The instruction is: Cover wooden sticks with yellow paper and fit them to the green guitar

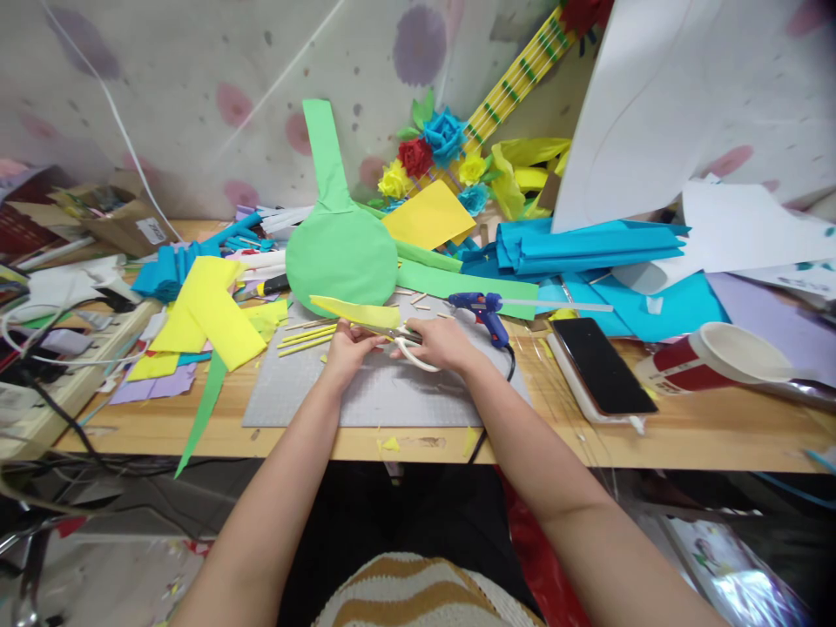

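Observation:
My left hand (349,355) pinches a long strip of yellow crepe paper (359,312) over the cutting mat (287,405). Closed round the handles of a pair of scissors (418,355) is my right hand (439,341), with the blades pointing left along the paper's lower edge. Several thin yellow-wrapped sticks (306,338) lie on the mat left of my left hand. Behind the strip is a round green paper-covered disc (341,259) with a green tab sticking up. A blue glue gun (483,313) lies just beyond my right hand.
Folded yellow paper (219,313) and a green scrap (204,414) lie at the left. To the right are a phone (604,366), a paper cup (711,357) and blue paper rolls (588,248). Paper flowers (444,132) stand at the back. A power strip (71,374) with cables sits far left.

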Action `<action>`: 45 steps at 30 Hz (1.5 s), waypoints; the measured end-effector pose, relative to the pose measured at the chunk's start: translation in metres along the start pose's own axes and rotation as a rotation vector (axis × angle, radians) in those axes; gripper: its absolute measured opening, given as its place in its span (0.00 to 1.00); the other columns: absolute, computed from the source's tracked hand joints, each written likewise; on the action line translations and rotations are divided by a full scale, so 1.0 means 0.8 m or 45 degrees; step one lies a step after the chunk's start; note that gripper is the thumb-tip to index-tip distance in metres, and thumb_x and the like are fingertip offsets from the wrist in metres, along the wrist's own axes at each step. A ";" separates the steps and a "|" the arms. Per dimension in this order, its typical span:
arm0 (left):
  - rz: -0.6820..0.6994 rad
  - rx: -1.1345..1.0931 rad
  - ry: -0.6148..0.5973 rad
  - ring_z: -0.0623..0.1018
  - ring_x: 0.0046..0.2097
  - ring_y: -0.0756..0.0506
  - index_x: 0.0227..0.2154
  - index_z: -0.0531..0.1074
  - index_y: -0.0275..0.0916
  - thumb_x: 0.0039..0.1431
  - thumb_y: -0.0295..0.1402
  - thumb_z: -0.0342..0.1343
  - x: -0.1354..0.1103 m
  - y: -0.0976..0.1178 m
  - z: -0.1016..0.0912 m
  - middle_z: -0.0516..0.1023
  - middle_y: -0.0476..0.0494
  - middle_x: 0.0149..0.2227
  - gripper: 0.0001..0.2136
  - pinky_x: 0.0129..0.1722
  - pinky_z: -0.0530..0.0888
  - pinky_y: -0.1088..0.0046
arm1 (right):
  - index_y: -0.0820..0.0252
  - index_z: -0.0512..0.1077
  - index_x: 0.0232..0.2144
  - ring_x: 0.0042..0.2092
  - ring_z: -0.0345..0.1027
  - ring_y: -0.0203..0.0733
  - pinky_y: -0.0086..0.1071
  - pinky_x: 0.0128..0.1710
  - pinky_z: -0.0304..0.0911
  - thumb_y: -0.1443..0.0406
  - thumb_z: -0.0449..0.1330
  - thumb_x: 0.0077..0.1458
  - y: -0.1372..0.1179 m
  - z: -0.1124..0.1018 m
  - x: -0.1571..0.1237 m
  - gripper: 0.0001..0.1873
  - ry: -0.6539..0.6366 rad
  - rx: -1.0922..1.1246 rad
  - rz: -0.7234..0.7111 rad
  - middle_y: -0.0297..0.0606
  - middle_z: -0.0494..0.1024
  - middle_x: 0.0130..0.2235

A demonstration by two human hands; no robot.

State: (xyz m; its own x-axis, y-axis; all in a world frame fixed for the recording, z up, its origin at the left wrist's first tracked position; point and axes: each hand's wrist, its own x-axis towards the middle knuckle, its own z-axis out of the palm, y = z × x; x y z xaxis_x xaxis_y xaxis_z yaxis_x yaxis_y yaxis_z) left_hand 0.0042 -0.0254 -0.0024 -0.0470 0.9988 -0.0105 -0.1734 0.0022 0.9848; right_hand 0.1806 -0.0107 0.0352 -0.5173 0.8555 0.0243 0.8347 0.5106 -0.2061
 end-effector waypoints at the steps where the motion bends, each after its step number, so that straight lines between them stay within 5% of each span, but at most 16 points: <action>1: 0.000 -0.013 0.004 0.77 0.29 0.44 0.32 0.60 0.38 0.32 0.32 0.65 0.000 -0.001 0.000 0.77 0.46 0.28 0.23 0.26 0.74 0.69 | 0.58 0.69 0.35 0.35 0.66 0.43 0.29 0.29 0.47 0.42 0.47 0.47 0.000 0.000 0.000 0.29 0.002 0.001 0.000 0.42 0.76 0.34; 30: 0.026 0.030 -0.084 0.77 0.32 0.44 0.36 0.65 0.34 0.35 0.33 0.65 -0.003 0.001 0.005 0.77 0.42 0.32 0.22 0.28 0.74 0.69 | 0.57 0.68 0.34 0.35 0.66 0.42 0.29 0.30 0.48 0.42 0.46 0.47 0.012 -0.001 -0.004 0.29 -0.031 0.016 -0.008 0.39 0.76 0.34; 45: 0.124 0.034 -0.098 0.77 0.32 0.45 0.30 0.71 0.33 0.34 0.32 0.64 0.004 -0.004 0.006 0.78 0.42 0.31 0.16 0.35 0.73 0.69 | 0.60 0.68 0.38 0.36 0.67 0.45 0.29 0.30 0.50 0.39 0.43 0.46 -0.018 -0.018 0.021 0.34 -0.123 -0.114 -0.034 0.44 0.75 0.36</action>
State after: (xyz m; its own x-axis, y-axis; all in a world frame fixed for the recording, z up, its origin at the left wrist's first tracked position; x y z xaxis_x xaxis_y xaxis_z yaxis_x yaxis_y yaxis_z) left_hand 0.0096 -0.0217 -0.0046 0.0136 0.9951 0.0977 -0.1453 -0.0947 0.9848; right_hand 0.1627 -0.0029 0.0523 -0.5516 0.8315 -0.0668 0.8318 0.5423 -0.1181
